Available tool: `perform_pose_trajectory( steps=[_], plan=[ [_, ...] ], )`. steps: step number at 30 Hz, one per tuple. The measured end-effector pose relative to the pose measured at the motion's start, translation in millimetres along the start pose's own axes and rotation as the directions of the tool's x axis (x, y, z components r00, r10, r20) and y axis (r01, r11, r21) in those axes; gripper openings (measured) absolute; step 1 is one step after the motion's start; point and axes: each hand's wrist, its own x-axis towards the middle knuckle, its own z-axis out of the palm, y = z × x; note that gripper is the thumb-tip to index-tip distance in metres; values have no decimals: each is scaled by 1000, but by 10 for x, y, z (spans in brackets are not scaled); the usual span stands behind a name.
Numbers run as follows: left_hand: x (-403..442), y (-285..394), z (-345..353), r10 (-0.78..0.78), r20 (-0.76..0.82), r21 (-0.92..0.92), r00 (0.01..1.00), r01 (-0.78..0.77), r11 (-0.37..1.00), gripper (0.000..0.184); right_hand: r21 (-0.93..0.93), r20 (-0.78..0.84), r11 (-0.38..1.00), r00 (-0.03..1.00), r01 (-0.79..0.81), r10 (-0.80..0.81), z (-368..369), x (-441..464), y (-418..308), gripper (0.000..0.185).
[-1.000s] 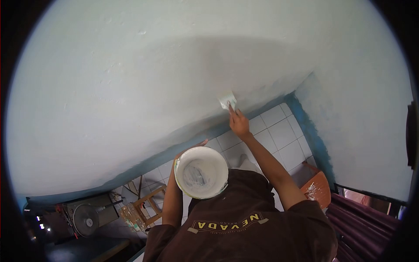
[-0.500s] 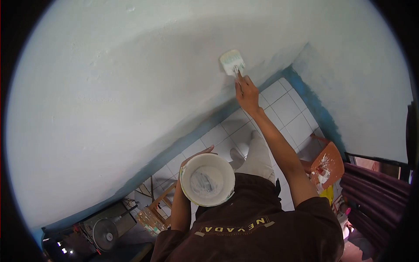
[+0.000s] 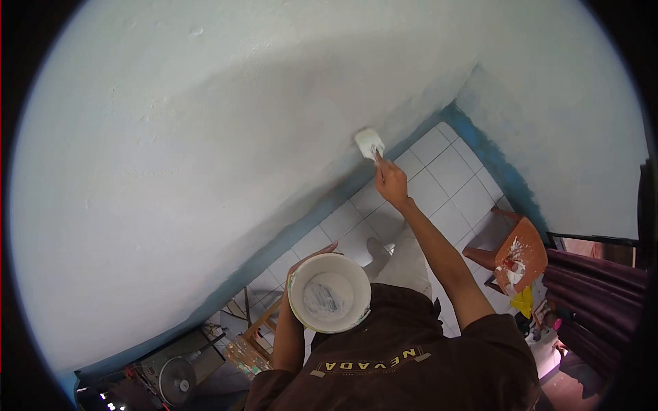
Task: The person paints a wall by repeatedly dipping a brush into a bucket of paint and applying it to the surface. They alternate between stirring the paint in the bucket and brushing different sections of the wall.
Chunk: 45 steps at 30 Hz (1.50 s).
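Note:
My right hand (image 3: 392, 182) is closed round the handle of a wide paintbrush (image 3: 369, 141). Its whitish bristles lie against the pale wall (image 3: 205, 137), a little above the blue band (image 3: 322, 205) along the wall's foot. Close to my body, my left hand (image 3: 310, 258) supports a white paint bucket (image 3: 360, 281) from the side and below. Most of that hand is hidden behind the bucket. White paint smears and a greyish patch show on the bucket's bottom.
An orange chair (image 3: 531, 243) spattered with white paint stands at the right, near a dark red curtain (image 3: 596, 288). To the lower left are a paint-stained wooden stand (image 3: 250, 353) and a round fan (image 3: 177, 381). White floor tiles (image 3: 449, 171) reach into the wall corner.
My right hand has drawn the paintbrush down the wall, nearer the blue band. My left hand still holds the bucket near my body; the view has shifted slightly.

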Motion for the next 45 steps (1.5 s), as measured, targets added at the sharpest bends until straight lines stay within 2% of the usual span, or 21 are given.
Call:
perform_pose_trajectory(
  steps=[1,3,6,10,12,17,19,21,22,23,24,25,26,27,28,29,30,31,35,41,45],
  plan=[
    [-126,-10,80,2,10,-5,1000,-1,1000,31,77,-126,994,990,79,-69,-259,112,-257,39],
    [-488,21,312,335,22,30,942,-335,942,26,136,-250,975,959,174,-136,-683,328,-722,37],
    [-457,88,362,211,-55,84,976,-205,975,26,170,-326,962,934,212,-149,-870,608,-1095,35],
    [-508,212,410,225,-66,143,972,-214,966,28,76,-233,981,960,177,-156,-415,543,-863,42],
    [-340,301,320,-104,41,188,994,95,978,37,-40,-41,993,992,115,-117,21,232,-351,42],
    [-476,240,248,111,169,29,979,-118,993,41,-85,428,996,904,18,20,-263,-429,-110,39],
    [-394,204,212,186,246,-63,951,-176,982,37,350,289,936,955,-44,-63,-720,-511,-464,35],
    [-374,315,210,-133,230,83,964,117,990,27,479,376,860,927,-178,-18,-1226,-538,-763,34],
    [-415,290,266,-61,68,126,996,52,991,35,493,416,853,907,-170,-59,-1554,-506,-1000,33],
    [-555,246,313,-66,71,119,995,57,991,35,510,448,845,888,-162,-101,-1879,-480,-1215,32],
    [-727,222,381,140,162,221,977,-174,960,40,491,492,869,840,-51,-229,-2174,-449,-1310,31],
    [-812,198,383,329,271,296,905,-403,866,46,477,533,876,771,66,-348,-2380,-424,-1410,31],
    [-387,26,163,543,573,189,614,-743,642,53,474,535,878,770,66,-347,-2497,-437,-1563,31],
    [-210,66,197,540,578,186,612,-743,643,53,439,648,894,656,92,-387,-2605,-478,-1696,28],
    [-22,232,349,169,510,387,843,-400,831,54,405,746,905,525,130,-410,-2666,-523,-1776,26],
    [67,312,493,-245,361,543,900,11,840,55,398,747,908,527,134,-405,-2666,-621,-1860,26],
    [-250,439,640,-320,349,655,881,15,755,61,256,805,919,461,299,-374,-2624,-713,-1996,26],
    [-229,448,682,-312,356,652,881,5,758,61,117,857,879,401,462,-325,-2578,-803,-2139,25],
    [-65,437,720,-439,373,706,817,56,706,56,-67,846,740,431,669,-313,-2140,-1112,-2222,18],
    [230,514,1412,-371,470,697,801,-79,713,54,65,837,647,311,760,-451,-2272,-962,-1888,11],
    [406,511,1814,-336,529,683,779,-156,714,53,64,815,765,409,641,-411,-2662,-615,-1536,6]
  ],
)
